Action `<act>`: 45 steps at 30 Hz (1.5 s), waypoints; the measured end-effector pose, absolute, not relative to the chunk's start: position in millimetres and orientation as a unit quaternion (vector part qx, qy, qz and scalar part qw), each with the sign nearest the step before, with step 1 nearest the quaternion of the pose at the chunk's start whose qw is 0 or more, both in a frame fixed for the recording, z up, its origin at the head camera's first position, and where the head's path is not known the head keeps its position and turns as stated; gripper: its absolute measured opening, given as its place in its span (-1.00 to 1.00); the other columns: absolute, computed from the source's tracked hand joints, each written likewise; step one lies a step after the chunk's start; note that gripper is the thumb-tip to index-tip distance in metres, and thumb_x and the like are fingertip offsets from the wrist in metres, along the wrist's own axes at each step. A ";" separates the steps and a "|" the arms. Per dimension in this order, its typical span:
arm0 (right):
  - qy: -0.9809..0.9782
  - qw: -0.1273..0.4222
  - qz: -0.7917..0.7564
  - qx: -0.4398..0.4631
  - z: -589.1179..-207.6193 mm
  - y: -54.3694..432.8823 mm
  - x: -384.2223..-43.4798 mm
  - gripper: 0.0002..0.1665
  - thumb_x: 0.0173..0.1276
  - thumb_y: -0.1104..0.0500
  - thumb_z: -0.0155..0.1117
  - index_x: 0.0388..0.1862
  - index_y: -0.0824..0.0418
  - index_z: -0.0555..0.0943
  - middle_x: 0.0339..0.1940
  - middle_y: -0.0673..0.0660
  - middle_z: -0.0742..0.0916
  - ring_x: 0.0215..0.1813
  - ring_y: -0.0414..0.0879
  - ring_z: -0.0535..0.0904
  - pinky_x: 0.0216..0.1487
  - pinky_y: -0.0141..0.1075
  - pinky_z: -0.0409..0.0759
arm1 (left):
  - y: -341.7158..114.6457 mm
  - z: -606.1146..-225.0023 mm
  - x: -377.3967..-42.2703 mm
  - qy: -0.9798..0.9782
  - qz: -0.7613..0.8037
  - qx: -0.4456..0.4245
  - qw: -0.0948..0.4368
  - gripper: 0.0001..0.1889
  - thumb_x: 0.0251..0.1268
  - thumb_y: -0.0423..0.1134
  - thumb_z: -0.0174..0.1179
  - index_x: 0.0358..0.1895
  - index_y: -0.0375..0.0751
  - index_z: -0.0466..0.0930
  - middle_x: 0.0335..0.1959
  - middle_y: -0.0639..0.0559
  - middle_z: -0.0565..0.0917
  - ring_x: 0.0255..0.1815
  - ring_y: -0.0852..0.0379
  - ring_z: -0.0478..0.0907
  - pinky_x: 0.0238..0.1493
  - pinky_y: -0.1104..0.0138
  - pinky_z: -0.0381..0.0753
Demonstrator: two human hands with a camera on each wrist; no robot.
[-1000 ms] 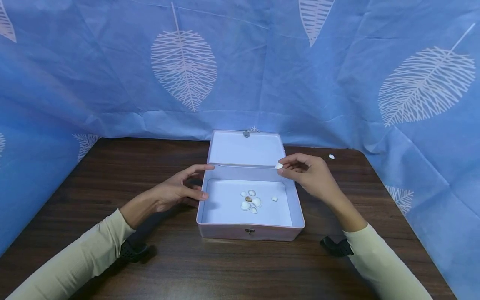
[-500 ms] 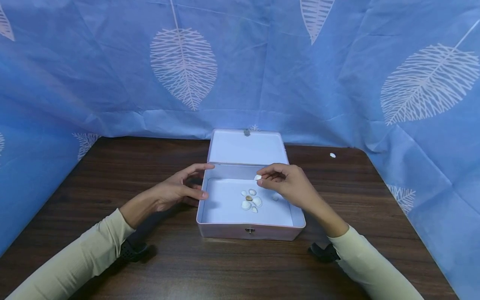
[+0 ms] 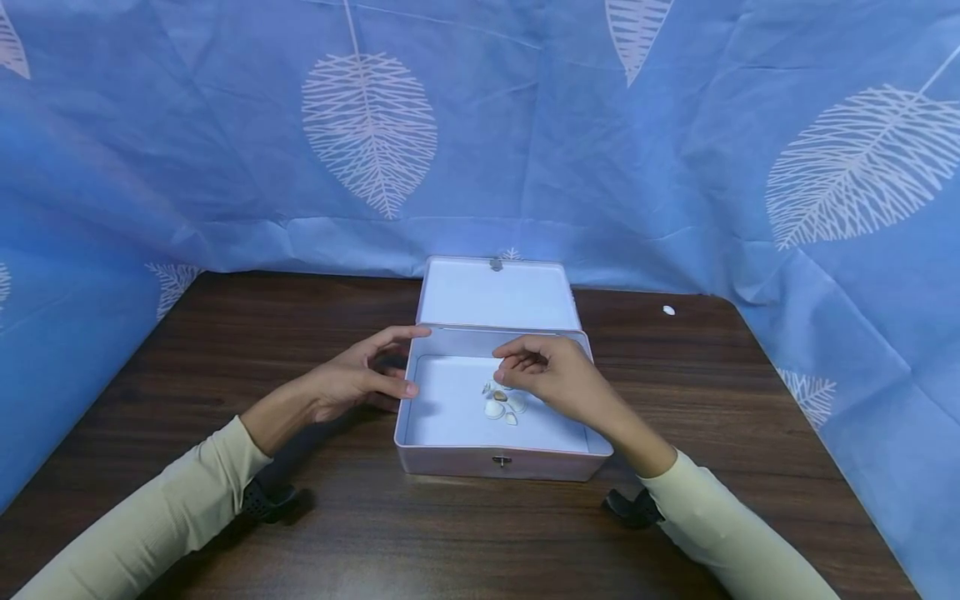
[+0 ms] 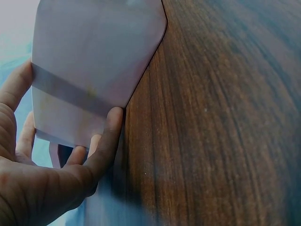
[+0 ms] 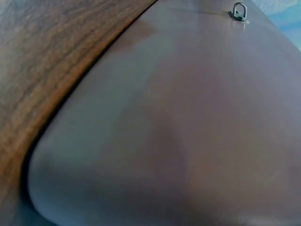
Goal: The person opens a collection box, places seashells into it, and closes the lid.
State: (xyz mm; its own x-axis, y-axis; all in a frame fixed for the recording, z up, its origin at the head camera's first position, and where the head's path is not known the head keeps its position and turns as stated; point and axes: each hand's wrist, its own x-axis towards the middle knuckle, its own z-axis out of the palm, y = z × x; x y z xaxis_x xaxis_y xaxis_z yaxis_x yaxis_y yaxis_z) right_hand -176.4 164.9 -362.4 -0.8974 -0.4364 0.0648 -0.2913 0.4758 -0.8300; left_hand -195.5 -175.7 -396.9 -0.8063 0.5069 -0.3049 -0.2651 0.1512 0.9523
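A pale pink tin box (image 3: 450, 462) lies open on the table, its hinged lid (image 3: 495, 296) tipped back. My left hand (image 3: 348, 383) holds the box's left side. Thumb and index reach the rim; in the left wrist view, other fingers lie low along the outer wall (image 4: 94, 56). Above the box floor, my right hand (image 3: 551, 375) has thumb and fingertips in a pinch. The white seashell held there is hard to make out against the pale floor. Just below the fingertips, several white shells (image 3: 494, 409) form a flower shape around a brown shell (image 3: 499, 397).
A single white shell (image 3: 669, 310) lies at the table's far right. Around the box runs the dark wooden table (image 3: 330, 517). A blue leaf-print cloth (image 3: 480, 150) hangs behind it. On the box's front is a metal clasp (image 3: 502, 461), also showing as a loop (image 5: 239, 12).
My right hand has moved left and down with the white seashell, from the box's right rim to over the shell flower. The left hand stays on the box.
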 end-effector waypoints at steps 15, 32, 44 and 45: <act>0.871 0.042 -0.450 -0.192 -353.8 189.6 -177.3 -0.62 0.57 0.11 0.56 0.26 0.25 0.84 -0.04 0.09 0.91 -0.03 -0.05 0.80 -0.03 -0.37 0.74 | -176.1 -395.8 -196.0 0.694 0.647 0.089 0.302 0.02 0.37 -0.34 0.60 0.80 0.22 0.25 0.76 -0.25 0.13 0.41 -0.24 0.56 0.21 -0.03 0.83; 0.873 0.021 -0.468 -0.138 -341.7 217.6 -176.8 -0.62 0.56 0.04 0.59 0.23 0.18 0.85 -0.01 0.16 0.90 -0.05 -0.13 0.79 -0.06 -0.37 0.71 | -176.1 -397.7 -195.1 0.698 0.645 0.090 0.298 0.01 0.36 -0.33 0.60 0.79 0.22 0.27 0.75 -0.25 0.12 0.44 -0.27 0.52 0.22 -0.03 0.82; 0.876 0.008 -0.463 -0.137 -338.9 224.4 -180.6 -0.59 0.58 0.03 0.57 0.26 0.21 0.83 0.04 0.19 0.89 -0.02 -0.16 0.79 -0.03 -0.40 0.72 | -175.9 -396.8 -194.3 0.697 0.644 0.093 0.300 0.01 0.38 -0.33 0.59 0.80 0.20 0.24 0.76 -0.26 0.12 0.45 -0.26 0.52 0.21 -0.01 0.82; 0.876 0.007 -0.463 -0.138 -338.8 225.3 -180.8 -0.58 0.58 0.02 0.57 0.27 0.21 0.83 0.05 0.20 0.88 -0.01 -0.17 0.79 -0.02 -0.40 0.72 | -176.2 -396.8 -194.2 0.698 0.644 0.093 0.300 0.01 0.38 -0.33 0.59 0.80 0.20 0.24 0.76 -0.26 0.12 0.45 -0.27 0.53 0.21 -0.01 0.82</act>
